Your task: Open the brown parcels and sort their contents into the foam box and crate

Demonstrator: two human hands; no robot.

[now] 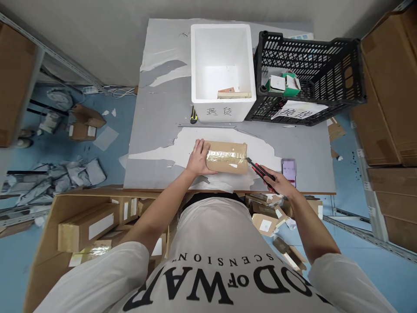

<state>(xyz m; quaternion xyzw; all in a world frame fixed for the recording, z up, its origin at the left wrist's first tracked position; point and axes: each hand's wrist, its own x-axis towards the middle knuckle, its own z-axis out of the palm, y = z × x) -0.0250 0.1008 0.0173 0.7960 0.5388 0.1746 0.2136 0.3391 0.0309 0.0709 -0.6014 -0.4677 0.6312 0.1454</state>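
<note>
A small cardboard box (224,166) with shiny clear tape along its top lies on the table in front of me. My left hand (198,160) grips its left end, fingers over the far edge and thumb along the near side. In my right hand (278,182) is a red and black utility knife (260,170), wrapped by the fingers. The knife's tip meets the box's right end, near the end of the tape; whether the blade is in the tape is too small to tell. A phone (289,172) lies just right of my right hand.
A white foam box (224,108) and a black plastic crate (306,82) holding small green-and-white boxes stand at the table's back. A yellow and black cutter (193,115) lies beside the foam box. A large carton (42,248) of parcels is at the lower left.
</note>
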